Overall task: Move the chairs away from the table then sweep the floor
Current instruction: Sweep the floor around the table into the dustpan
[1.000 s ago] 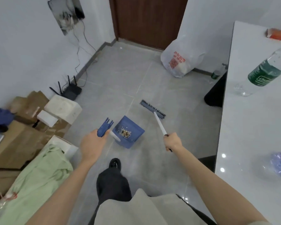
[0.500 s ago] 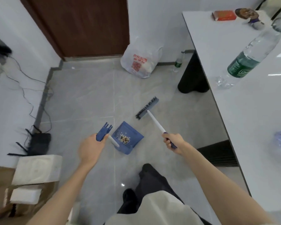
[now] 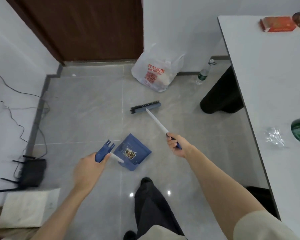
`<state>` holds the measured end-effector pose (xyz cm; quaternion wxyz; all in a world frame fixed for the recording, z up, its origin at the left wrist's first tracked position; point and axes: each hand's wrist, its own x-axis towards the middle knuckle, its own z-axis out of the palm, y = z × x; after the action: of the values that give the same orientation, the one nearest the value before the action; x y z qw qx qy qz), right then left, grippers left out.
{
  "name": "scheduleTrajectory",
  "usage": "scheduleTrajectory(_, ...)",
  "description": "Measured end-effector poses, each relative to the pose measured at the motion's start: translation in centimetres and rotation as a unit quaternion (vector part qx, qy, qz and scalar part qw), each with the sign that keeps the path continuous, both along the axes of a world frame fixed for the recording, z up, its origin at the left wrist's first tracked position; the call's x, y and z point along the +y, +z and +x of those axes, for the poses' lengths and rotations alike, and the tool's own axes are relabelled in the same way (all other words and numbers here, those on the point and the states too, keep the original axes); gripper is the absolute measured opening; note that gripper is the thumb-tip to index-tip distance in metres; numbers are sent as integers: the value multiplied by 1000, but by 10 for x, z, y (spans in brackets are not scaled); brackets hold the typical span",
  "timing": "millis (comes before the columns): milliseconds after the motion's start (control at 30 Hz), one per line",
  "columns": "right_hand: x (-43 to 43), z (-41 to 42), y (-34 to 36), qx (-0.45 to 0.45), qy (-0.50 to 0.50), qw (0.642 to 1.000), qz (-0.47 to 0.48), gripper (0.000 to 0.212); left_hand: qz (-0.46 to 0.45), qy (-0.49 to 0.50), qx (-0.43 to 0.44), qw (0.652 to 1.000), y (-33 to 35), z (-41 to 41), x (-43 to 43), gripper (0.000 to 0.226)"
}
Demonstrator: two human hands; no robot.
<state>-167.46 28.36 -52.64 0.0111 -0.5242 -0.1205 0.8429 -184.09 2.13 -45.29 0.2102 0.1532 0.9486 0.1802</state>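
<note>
My left hand (image 3: pixel 88 168) grips the blue handle of a blue dustpan (image 3: pixel 132 154), whose pan rests on the grey tiled floor (image 3: pixel 87 108) with some litter inside. My right hand (image 3: pixel 177 144) is closed around the dark blue grip of a broom (image 3: pixel 145 106). Its white pole slants up and left to a blue head with dark bristles, which lies on the floor beyond the dustpan. The white table (image 3: pixel 274 94) fills the right side. No chair shows clearly.
A white plastic bag (image 3: pixel 156 71) with red print sits by the wall near a brown door (image 3: pixel 87 28). A small bottle (image 3: pixel 202 77) stands beside the black table leg (image 3: pixel 222 97). At left, a black router (image 3: pixel 31 172), cables and a white foam block (image 3: pixel 28 207).
The view has swung right, toward the door and table. The broom head has moved farther from the dustpan and turned crosswise. Both hands keep their grips.
</note>
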Motion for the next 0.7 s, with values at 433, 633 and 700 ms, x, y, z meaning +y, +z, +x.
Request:
scheduleTrajectory(433,0,-72,-47,-278,506,731,364,37,-24,-25,25,999,-28,-59,5,37)
scheduleTrajectory(633,-55,-20,-32,-317,540,689,364,44,-8,-25,1,1000,-26,-55,-24,42)
scheduleTrajectory(700,-91,9,-23,-335,543,686,351,46,-7,-33,3,999,-22,-51,-39,44)
